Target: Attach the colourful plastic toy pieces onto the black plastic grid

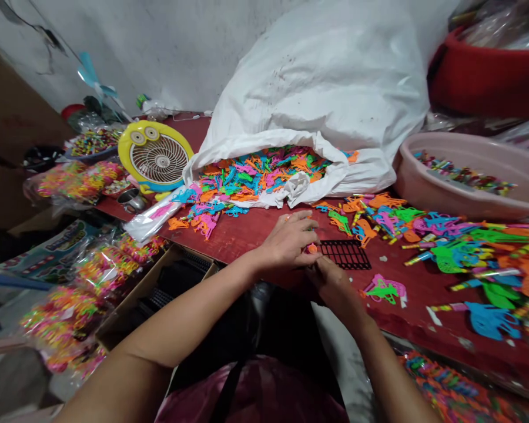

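My left hand (288,239) and my right hand (330,282) meet over the near edge of a dark red table (247,235). Between their fingers is a small orange plastic piece (311,248), pressed against the left end of a black plastic grid (346,254). The grid lies flat on the table, mostly to the right of both hands. A big white sack (326,100) lies open behind them, spilling small bright plastic toy pieces (255,170) in several colours.
More coloured toy pieces (458,247) litter the table's right side. A pink basin (467,176) stands at back right, a yellow round fan (155,155) at back left. Bagged toys (92,276) and an open cardboard box (158,294) sit at lower left.
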### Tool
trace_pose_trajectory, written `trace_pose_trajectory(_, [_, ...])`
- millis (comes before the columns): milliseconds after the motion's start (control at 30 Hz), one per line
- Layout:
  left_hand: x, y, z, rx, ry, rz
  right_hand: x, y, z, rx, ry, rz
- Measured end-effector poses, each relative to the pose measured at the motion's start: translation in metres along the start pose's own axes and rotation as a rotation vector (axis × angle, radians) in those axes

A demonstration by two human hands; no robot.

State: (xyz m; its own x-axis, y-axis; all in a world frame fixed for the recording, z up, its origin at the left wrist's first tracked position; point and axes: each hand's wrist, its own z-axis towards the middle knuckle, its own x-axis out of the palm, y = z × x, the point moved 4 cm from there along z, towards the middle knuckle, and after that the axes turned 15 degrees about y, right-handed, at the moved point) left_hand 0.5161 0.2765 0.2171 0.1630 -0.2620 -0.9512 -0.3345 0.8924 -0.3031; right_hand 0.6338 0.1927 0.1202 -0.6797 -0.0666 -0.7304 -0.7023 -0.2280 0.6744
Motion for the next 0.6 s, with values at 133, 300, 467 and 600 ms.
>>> trace_pose_trajectory(133, [-0.002, -0.001, -0.002, 0.006, -0.008, -0.007, 0.000, 0.006, -0.004, 0.066, -0.076, -0.001])
trace_pose_trajectory(300, [0.000, 0.000, -0.001, -0.001, -0.024, 0.003, 0.002, 0.013, -0.003, 0.086, -0.087, -0.003])
trace_pose_trajectory(467, [0.003, -0.003, 0.001, -0.006, -0.029, 0.022, 0.003, 0.013, -0.004, 0.119, -0.045, -0.064])
trace_pose_trajectory(600, [0.001, -0.005, -0.002, -0.023, -0.018, 0.013, 0.004, 0.013, -0.007, 0.096, -0.015, -0.091])
